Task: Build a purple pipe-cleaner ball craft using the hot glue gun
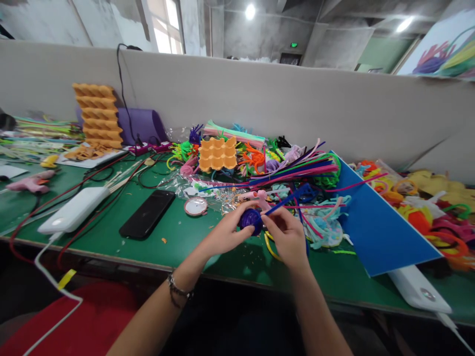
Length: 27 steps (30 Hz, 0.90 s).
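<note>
My left hand (227, 231) is closed around a dark purple-blue ball (251, 221) that looks wound from fuzzy pipe cleaner. Close against the ball's right side, my right hand (288, 236) pinches a blue pipe cleaner (282, 202), whose free length slants up to the right. Just behind the hands lies a pink glue gun (261, 197), partly hidden. A yellow pipe cleaner loop (271, 248) rests on the table under my right hand.
On the green table (178, 251) lie a black phone (147, 215), a round white disc (195, 206) and a white power strip (76, 208). Pipe cleaner bundles (297, 170) and an orange egg-crate foam piece (217, 154) are piled behind. A blue board (374, 222) leans at right.
</note>
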Motion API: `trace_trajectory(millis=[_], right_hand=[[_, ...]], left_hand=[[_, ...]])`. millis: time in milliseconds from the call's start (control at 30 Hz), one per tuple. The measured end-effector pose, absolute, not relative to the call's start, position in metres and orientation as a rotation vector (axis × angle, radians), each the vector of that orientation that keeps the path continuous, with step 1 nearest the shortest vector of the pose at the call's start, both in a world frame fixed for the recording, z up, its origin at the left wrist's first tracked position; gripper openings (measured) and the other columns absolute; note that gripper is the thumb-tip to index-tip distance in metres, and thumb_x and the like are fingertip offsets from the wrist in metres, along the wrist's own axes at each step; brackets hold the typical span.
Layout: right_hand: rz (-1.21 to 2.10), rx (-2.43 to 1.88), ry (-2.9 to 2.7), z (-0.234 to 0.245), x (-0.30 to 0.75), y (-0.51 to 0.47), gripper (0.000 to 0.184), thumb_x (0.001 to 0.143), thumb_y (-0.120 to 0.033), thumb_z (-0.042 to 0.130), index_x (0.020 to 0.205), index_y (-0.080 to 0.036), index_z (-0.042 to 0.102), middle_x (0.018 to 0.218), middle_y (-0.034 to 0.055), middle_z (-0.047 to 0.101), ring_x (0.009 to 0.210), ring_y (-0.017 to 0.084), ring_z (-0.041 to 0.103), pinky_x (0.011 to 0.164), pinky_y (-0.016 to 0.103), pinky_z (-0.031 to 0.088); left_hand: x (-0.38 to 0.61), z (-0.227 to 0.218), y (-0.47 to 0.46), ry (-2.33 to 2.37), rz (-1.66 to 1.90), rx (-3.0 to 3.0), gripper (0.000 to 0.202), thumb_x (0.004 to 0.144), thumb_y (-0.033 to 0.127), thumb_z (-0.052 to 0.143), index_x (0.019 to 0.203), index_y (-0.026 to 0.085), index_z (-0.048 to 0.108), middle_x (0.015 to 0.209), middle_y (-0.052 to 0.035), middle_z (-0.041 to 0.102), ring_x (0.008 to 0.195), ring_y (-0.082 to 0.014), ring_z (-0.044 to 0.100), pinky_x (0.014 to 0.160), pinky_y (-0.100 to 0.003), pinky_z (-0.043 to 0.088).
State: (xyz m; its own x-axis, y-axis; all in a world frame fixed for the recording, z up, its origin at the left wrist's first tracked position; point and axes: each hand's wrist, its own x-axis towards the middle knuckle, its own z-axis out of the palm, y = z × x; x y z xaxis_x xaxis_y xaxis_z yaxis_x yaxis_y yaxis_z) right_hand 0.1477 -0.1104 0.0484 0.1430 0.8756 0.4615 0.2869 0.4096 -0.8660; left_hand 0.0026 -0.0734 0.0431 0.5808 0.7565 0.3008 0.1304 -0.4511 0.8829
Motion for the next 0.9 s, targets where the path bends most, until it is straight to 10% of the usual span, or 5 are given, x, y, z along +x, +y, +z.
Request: trace_trajectory(millis=[367, 900], right_hand=[[0.158, -0.926, -1.672, 0.034, 0.133, -0.130, 0.014, 0.075, -0.010, 0.055, 0.076, -0.022, 0.064, 0.064, -0.0012, 0.051, 0.058, 0.010, 0.051, 0.052, 0.023, 0.043], [0.162, -1.569, -1.614, -0.007, 0.189, -0.039, 0.022, 0.064, -0.025, 0.056, 0.084, -0.017, 0.058, 0.088, 0.0104, 0.061, 0.087, 0.025, 0.055, 0.079, 0.041, 0.042]], left_hand=[[0.004, 0.037, -0.068, 0.755, 1.058, 1.951, 0.038, 0.074, 0.016, 0.045, 0.112, 0.019, 0.047, 0.126, -0.0090, 0.048, 0.115, -0.0221, 0.044, 0.099, -0.037, 0.032], [-0.022, 0.030, -0.065, 0.855, 1.063, 2.003, 0.041, 0.075, 0.020, 0.043, 0.116, 0.018, 0.045, 0.119, -0.0111, 0.050, 0.111, -0.0221, 0.045, 0.098, -0.039, 0.032]])
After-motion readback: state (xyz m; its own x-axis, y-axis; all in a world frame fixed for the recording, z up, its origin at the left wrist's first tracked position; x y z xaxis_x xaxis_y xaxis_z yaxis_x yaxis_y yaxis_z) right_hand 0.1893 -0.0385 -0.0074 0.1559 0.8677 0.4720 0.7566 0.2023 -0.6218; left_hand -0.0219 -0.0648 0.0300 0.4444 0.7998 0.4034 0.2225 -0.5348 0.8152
